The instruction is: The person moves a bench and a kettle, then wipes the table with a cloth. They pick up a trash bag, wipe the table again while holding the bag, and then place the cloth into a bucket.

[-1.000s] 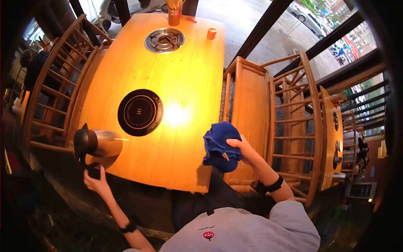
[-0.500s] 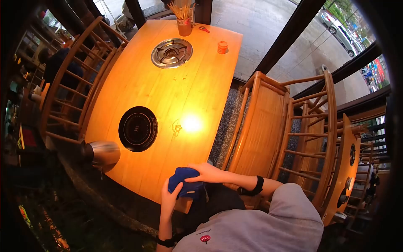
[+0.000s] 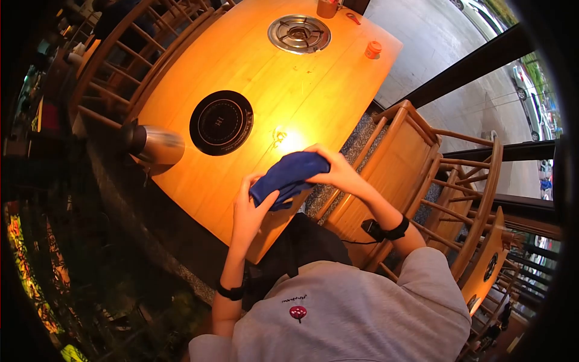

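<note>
A folded dark blue cloth [image 3: 291, 176] is stretched between my two hands, above the near edge of the wooden table [image 3: 193, 196]. My left hand [image 3: 249, 210] pinches its left end, thumb in front and fingers behind. At the other end, my right hand [image 3: 332, 172] grips the cloth with the fingers partly hidden behind it. Just beyond the cloth lies a bright light reflection on the tabletop. The round black induction hob [image 3: 221, 123] is set into the table ahead of my left hand.
A steel kettle [image 3: 158, 145] stands at the table's left edge. Farther off are a gas burner [image 3: 299, 34], a small orange jar [image 3: 373, 50], a red object [image 3: 353, 19] and a stick holder [image 3: 327, 8]. Wooden chairs [image 3: 392, 169] flank the table on the right, with another chair [image 3: 120, 66] at left.
Both hands have lifted the blue cloth forward over the table. It is now spread wider between them, and my hands are farther apart. The camera view has shifted too.
</note>
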`<act>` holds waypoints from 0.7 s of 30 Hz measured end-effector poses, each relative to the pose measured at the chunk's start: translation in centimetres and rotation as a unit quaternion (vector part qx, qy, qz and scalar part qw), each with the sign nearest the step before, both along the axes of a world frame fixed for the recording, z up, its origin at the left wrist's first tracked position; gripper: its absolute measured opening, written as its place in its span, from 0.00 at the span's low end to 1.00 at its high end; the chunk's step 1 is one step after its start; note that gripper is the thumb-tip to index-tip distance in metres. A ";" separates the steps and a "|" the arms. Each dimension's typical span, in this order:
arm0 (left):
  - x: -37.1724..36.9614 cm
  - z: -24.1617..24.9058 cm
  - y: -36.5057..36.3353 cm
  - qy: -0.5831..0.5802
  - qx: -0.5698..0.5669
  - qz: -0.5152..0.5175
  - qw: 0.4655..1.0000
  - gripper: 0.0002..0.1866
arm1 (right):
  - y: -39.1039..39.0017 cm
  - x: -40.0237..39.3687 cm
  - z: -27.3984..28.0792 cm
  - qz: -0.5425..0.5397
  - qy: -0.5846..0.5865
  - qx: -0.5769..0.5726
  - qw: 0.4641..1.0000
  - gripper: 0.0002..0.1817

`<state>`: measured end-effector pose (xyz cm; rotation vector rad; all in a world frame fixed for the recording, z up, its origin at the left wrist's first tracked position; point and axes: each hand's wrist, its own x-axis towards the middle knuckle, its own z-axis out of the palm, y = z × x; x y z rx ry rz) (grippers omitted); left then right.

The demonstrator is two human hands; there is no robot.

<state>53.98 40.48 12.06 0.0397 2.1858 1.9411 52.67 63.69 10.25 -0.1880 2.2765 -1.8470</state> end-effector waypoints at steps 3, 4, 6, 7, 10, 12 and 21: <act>-0.1 0.8 0.5 -0.048 -0.017 -0.068 0.996 0.13 | 1.7 -0.2 0.8 -0.017 0.011 0.071 0.997 0.18; -0.1 0.9 0.5 -0.072 -0.034 -0.098 0.992 0.12 | 2.2 -0.4 0.9 -0.018 0.042 0.098 0.994 0.17; -0.4 -0.2 0.9 0.013 -0.076 -0.108 0.991 0.11 | 3.3 -0.7 1.7 -0.023 0.151 0.138 0.979 0.17; -0.5 -0.6 1.3 0.042 -0.079 -0.101 0.991 0.12 | 4.2 -0.9 2.8 -0.012 0.114 0.175 0.978 0.17; -1.0 0.2 3.3 -0.039 -0.016 -0.111 0.993 0.13 | 5.8 -1.6 5.9 0.000 0.116 0.192 0.975 0.14; -1.6 0.6 5.4 -0.103 0.016 -0.133 0.986 0.11 | 6.7 -2.5 6.2 -0.008 0.132 0.170 0.977 0.13; -8.9 -3.9 20.4 -0.209 0.290 -0.011 0.934 0.24 | 16.7 -9.7 2.8 -0.101 0.052 0.024 0.993 0.15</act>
